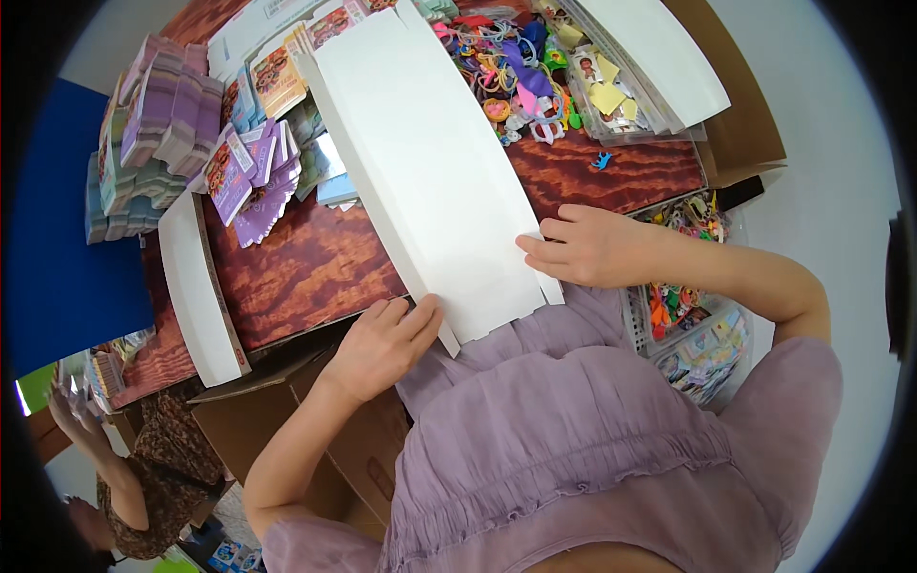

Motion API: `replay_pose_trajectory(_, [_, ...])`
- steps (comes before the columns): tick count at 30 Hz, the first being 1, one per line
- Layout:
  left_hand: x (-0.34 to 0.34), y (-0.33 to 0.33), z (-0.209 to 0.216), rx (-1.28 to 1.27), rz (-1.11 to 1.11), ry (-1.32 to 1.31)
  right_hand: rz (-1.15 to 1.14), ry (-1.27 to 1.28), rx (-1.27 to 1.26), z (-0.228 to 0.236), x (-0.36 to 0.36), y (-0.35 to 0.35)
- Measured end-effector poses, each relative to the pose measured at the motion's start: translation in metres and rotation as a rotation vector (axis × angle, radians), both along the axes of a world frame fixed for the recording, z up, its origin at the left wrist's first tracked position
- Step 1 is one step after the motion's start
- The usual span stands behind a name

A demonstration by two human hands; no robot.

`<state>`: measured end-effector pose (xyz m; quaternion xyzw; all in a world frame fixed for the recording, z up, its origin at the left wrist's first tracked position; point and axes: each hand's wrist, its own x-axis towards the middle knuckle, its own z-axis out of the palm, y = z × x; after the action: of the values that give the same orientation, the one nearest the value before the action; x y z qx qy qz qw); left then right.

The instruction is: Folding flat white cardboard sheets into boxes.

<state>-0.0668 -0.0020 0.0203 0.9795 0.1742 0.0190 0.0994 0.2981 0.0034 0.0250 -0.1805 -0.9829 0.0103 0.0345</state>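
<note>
A long white cardboard tray [430,153] with its side edges folded up lies slanting across the table, its near end reaching past the table edge towards my body. My left hand [382,346] is closed at its near left corner, fingers bent against the side flap. At the right side edge, close to the near end, my right hand [585,246] pinches the flap, with the thumb and part of the fingers hidden. Small notched flaps stick out at the tray's near end.
Stacked card packets [167,105] and fanned purple cards [256,181] are on the left. A pile of small colourful toys [521,72] and a clear bin [611,86] lie at the far right. Below are toy-filled containers [702,353]. Another person's arm [91,430] shows at lower left.
</note>
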Motion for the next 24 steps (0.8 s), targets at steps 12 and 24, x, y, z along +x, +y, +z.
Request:
replay_pose_trajectory(12, [0.002,0.005,0.002,-0.075,-0.064,0.075,0.079,0.035,-0.038,0.005,-0.009,-0.003])
replay_pose_trajectory(24, [-0.004,0.010,0.031,-0.206,0.299,-0.267,-0.374,0.690,-0.377,0.044,-0.014,0.005])
